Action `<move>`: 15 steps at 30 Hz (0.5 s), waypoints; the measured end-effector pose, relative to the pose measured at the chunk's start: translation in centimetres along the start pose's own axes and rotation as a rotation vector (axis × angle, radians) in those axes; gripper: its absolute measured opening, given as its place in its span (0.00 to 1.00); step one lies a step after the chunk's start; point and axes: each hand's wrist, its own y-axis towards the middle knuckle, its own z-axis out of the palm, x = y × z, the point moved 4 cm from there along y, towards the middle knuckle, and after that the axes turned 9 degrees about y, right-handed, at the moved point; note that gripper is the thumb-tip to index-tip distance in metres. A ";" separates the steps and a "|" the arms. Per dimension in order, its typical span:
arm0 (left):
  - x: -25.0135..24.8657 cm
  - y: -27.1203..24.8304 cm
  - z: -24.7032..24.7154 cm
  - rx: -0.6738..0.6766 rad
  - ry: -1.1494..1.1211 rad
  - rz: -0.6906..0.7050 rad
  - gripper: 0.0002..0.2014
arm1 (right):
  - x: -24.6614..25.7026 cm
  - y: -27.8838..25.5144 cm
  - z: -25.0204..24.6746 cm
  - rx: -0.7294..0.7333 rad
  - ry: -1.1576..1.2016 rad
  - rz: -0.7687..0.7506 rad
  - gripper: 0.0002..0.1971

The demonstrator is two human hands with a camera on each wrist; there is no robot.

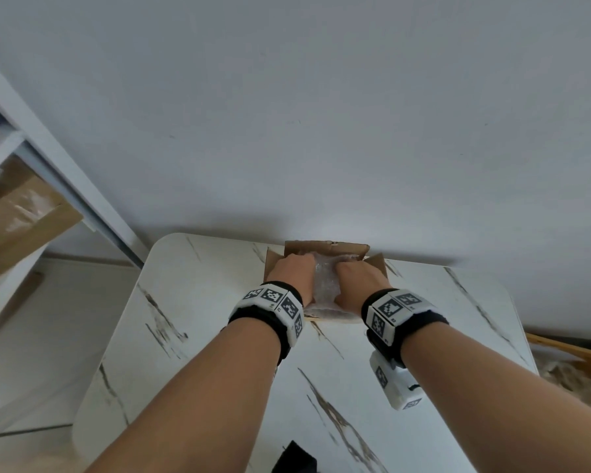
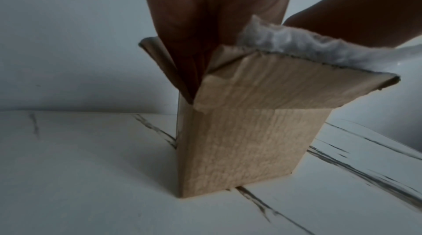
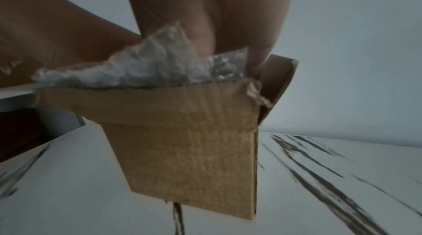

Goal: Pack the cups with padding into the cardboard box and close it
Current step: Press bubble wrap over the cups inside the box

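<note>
A small brown cardboard box (image 1: 325, 249) (image 2: 239, 148) (image 3: 194, 157) stands at the far edge of the table with its flaps spread open. Bubble wrap (image 1: 325, 285) (image 2: 297, 47) (image 3: 148, 69) fills its mouth and spills over the near flap. My left hand (image 1: 292, 271) (image 2: 194, 22) reaches down into the box's left side, fingers straight beside the wrap. My right hand (image 1: 359, 278) (image 3: 217, 13) pushes down into the right side, against the wrap. The box hides both sets of fingertips. No cup shows; whatever lies inside is covered.
The white marble-pattern table (image 1: 219, 336) stretches toward me. The box sits close to a white wall (image 1: 321, 131). A black object (image 1: 294, 459) lies at the table's near edge. Brown cardboard (image 1: 14, 216) leans beside a white frame on the left.
</note>
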 end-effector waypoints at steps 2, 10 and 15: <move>-0.2 0.2 0.3 0.030 0.000 -0.005 0.14 | -0.2 0.2 0.3 0.001 -0.033 0.027 0.16; -0.9 1.6 0.9 0.128 -0.014 0.003 0.14 | -0.9 2.0 1.6 0.109 0.008 0.082 0.16; -1.1 1.7 0.8 0.193 -0.010 -0.011 0.15 | -1.0 2.7 1.8 0.153 0.011 0.073 0.13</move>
